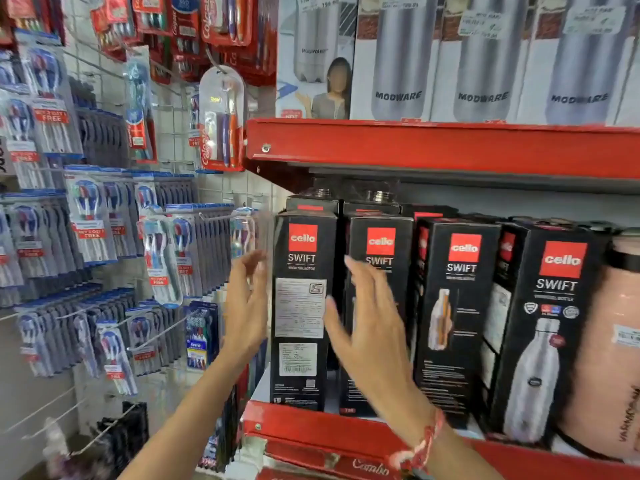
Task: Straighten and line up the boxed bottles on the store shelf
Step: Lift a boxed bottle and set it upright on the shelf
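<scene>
Several tall black "cello SWIFT" bottle boxes stand in a row on the red shelf (311,434). The leftmost box (302,313) faces forward with its label side out. My left hand (246,306) is open, palm toward that box's left side, a little apart from it. My right hand (370,327) is open with fingers spread, in front of the second box (381,237) and just right of the leftmost box. The third box (457,317) and fourth box (550,334) stand turned at a slight angle. More black boxes stand behind the front row.
A pink bottle (609,358) stands at the row's right end. White Modware boxes (485,57) fill the upper red shelf (433,147). Hanging toothbrush packs (90,220) on wire hooks cover the wall to the left, close to my left arm.
</scene>
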A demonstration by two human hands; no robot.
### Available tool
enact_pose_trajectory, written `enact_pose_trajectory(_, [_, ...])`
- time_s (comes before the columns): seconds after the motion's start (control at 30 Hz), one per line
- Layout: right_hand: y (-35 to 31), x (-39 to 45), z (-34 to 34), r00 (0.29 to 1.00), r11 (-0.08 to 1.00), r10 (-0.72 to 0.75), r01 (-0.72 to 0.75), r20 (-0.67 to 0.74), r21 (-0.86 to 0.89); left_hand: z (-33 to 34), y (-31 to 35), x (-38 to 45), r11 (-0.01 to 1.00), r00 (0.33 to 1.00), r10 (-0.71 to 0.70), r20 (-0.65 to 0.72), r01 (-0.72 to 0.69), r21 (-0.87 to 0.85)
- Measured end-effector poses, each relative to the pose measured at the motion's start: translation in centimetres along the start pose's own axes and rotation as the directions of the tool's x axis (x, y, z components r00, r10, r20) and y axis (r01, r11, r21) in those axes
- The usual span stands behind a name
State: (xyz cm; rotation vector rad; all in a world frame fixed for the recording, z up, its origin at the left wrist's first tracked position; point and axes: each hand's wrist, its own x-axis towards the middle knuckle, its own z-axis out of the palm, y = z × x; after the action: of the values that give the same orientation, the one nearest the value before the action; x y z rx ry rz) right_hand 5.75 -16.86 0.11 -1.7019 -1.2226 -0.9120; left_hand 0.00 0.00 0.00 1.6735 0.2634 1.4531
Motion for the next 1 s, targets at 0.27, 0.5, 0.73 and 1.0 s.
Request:
enact_pose_trajectory(0.27, [-2.8, -4.9, 9.8, 0.838, 0.890, 0.453, -0.405, 0.305, -0.208, -0.6, -3.2, -0.9, 0.841, 0.757, -0.467, 0.458, 0.540, -0.035])
enact_pose_trajectory(0.5, [-2.4, -0.8, 7.9, 0.913, 0.950, 0.286, -0.309, 0.291, 0.037, -3.9, -1.3, 0.4, 0.930, 0.822, -0.315, 0.475, 0.366, -0.017])
enact_pose_trajectory(0.73, [-0.8, 1.3, 5.6, 0.835, 0.897, 0.149, -0.339, 0.529, 0.282, -6.1, -1.1, 0.1, 0.999, 0.877, -0.049, 0.478, 0.051, 0.010])
enact_pose_trajectory(1.0, [0.9, 1.5, 6.6, 0.842, 0.907, 0.233, -0.369, 0.487, 0.204, -2.9, -3.3, -1.8, 0.994, 0.938, 0.006, 0.348, -0.044, 0.102])
